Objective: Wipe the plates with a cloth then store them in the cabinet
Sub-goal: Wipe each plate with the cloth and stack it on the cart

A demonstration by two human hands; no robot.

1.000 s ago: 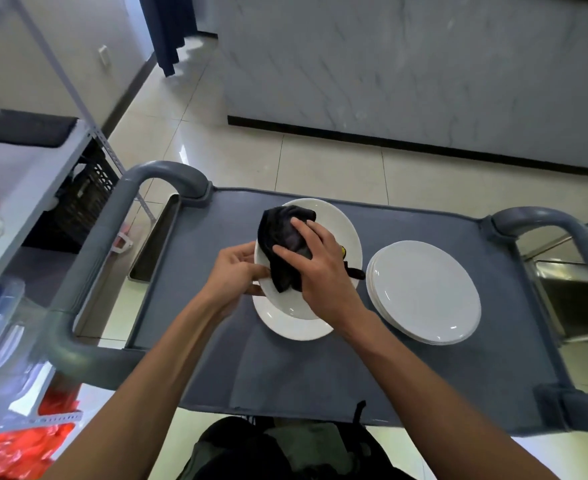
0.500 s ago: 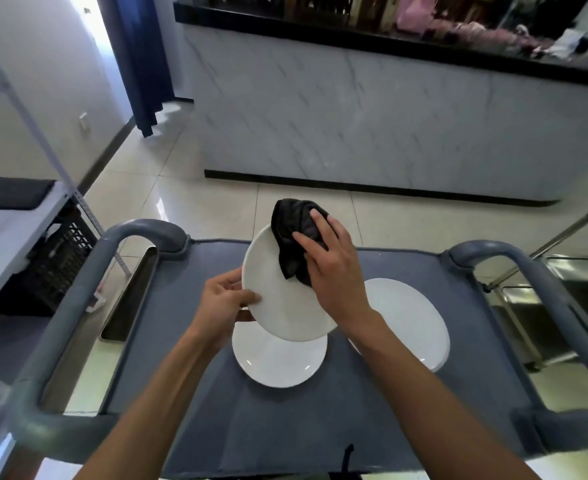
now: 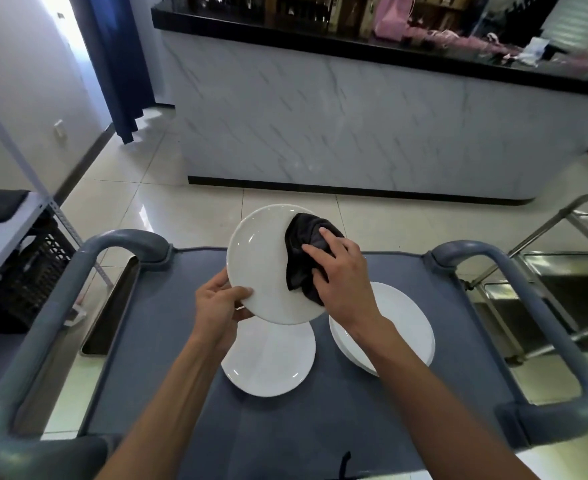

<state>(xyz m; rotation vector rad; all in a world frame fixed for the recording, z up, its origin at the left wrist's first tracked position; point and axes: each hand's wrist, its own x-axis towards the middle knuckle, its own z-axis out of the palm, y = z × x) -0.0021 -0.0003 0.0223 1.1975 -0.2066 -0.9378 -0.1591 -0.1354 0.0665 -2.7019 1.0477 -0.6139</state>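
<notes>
My left hand (image 3: 219,304) grips the lower left rim of a white plate (image 3: 257,265) that is lifted and tilted above the grey cart top (image 3: 154,341). My right hand (image 3: 341,278) presses a dark cloth (image 3: 303,251) against the plate's right side. Below it a second white plate (image 3: 268,358) lies flat on the cart. To the right a stack of white plates (image 3: 406,327) is partly hidden by my right forearm.
The cart has thick grey handles on the left (image 3: 63,299) and on the right (image 3: 542,327). A marble-fronted counter (image 3: 372,133) stands across the tiled floor. A metal rack with a black crate (image 3: 29,265) is at the left, a steel trolley (image 3: 569,282) at the right.
The plate has been lifted higher off the one beneath and tilted up. My right hand has slid the cloth from the plate's middle to its upper right. The view has tipped upward.
</notes>
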